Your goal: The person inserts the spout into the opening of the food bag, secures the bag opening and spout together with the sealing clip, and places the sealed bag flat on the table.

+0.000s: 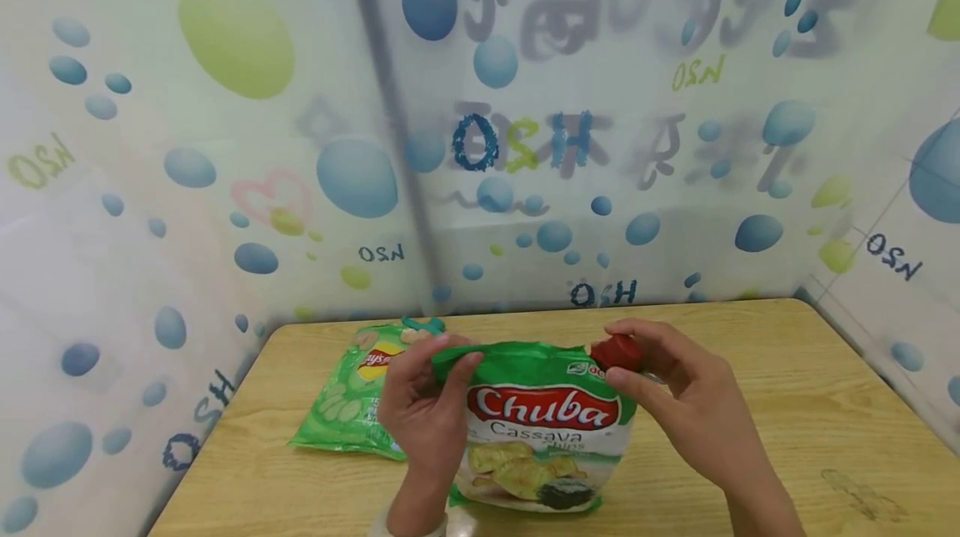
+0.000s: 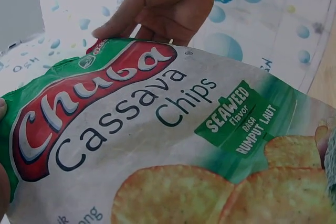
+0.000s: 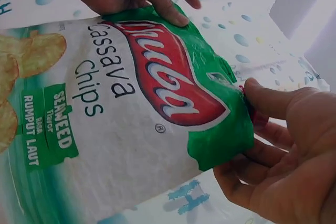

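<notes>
A green and white bag of Chuba cassava chips [image 1: 542, 429] stands upright on the table, its top edge facing up. My left hand [image 1: 429, 408] pinches the bag's upper left corner between thumb and fingers. At the opposite top corner, my right hand [image 1: 686, 395] holds a small red clip-like object [image 1: 618, 352] against the bag's edge; its exact shape is mostly covered by the fingers. The right wrist view shows the right thumb and fingers around that red piece [image 3: 256, 115] at the green corner. In the left wrist view, the printed bag front [image 2: 131, 119] fills most of the picture.
A green Lay's chip bag [image 1: 345, 408] lies flat on the wooden table [image 1: 750, 454] to the left, with a teal clip-like piece [image 1: 424, 324] at its top. Light panels [image 1: 480, 253] printed with bubbles and letters surround the table at the back and sides.
</notes>
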`<state>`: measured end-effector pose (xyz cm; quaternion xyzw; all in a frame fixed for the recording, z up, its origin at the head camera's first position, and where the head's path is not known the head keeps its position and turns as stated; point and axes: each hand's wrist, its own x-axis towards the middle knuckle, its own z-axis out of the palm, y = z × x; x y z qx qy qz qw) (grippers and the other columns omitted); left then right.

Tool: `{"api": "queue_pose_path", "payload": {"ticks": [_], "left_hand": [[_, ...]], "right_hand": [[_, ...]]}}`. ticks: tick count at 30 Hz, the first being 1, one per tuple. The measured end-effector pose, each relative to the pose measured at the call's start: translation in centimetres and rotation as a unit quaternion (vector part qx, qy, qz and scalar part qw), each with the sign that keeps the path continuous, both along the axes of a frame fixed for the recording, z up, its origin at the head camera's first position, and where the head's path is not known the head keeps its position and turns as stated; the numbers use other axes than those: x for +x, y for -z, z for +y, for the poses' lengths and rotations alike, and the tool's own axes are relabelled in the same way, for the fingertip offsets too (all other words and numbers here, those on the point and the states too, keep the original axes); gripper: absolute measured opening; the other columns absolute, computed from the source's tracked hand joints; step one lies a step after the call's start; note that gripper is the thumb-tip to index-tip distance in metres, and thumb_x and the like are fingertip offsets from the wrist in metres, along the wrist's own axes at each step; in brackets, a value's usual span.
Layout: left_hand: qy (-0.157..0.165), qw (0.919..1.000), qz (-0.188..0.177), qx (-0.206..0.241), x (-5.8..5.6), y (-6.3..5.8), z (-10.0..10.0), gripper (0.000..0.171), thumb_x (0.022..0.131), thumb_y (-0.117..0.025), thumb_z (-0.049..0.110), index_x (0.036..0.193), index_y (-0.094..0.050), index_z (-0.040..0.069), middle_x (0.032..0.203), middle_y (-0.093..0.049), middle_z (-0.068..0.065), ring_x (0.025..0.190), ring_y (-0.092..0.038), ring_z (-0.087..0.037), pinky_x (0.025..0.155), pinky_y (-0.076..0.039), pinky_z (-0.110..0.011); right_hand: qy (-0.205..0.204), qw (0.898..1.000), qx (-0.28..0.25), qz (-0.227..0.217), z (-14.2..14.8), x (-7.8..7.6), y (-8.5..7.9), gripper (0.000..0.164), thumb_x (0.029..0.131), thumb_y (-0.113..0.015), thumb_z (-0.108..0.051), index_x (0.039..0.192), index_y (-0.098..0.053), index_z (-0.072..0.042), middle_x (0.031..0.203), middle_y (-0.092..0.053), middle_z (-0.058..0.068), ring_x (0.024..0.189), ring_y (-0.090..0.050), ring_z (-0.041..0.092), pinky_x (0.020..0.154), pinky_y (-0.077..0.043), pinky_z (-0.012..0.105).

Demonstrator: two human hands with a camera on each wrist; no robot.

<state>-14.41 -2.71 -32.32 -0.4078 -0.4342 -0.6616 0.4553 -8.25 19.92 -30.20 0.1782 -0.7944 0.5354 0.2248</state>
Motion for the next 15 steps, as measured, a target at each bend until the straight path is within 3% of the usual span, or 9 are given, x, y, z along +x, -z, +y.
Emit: {"api": "queue_pose_path", "payload": {"ticks": [5,11,15], "left_hand": [[0.002,1.0,0.005,-0.001,-0.07,0.08,0.13,0.03,0.083,-0.067,-0.011,0.112,-0.059,-0.011,0.093,-0.067,-0.019,0.082,-0.067,-0.021,0.07,-0.052,-0.026],[-0.001,1.0,0.01,0.002,-0.2,0.15,0.11,0.03,0.082,-0.068,-0.011,0.111,-0.059,-0.011,0.091,-0.067,-0.02,0.081,-0.067,-0.021,0.068,-0.052,-0.025],[-0.012,0.9999,-0.005,0.004,-0.14,0.15,-0.02,0.03,0.082,-0.068,-0.011,0.111,-0.059,-0.011,0.091,-0.067,-0.02,0.08,-0.067,-0.021,0.069,-0.052,-0.025]], "right_hand": [[0.008,1.0,0.007,-0.009,-0.13,0.15,-0.02,0.04,0.088,-0.068,-0.002,0.124,-0.06,-0.017,0.106,-0.068,-0.001,0.093,-0.065,0.012,0.077,-0.051,0.023],[-0.046,0.998,-0.004,-0.032,0.62,0.11,0.14,0.04,0.088,-0.066,0.0,0.125,-0.058,-0.012,0.109,-0.065,0.002,0.092,-0.064,0.016,0.074,-0.053,0.027],[-0.052,0.998,-0.008,-0.035,0.66,-0.04,0.22,0.042,0.086,-0.068,0.001,0.125,-0.058,-0.011,0.106,-0.066,0.003,0.091,-0.064,0.017,0.072,-0.053,0.028]]}}
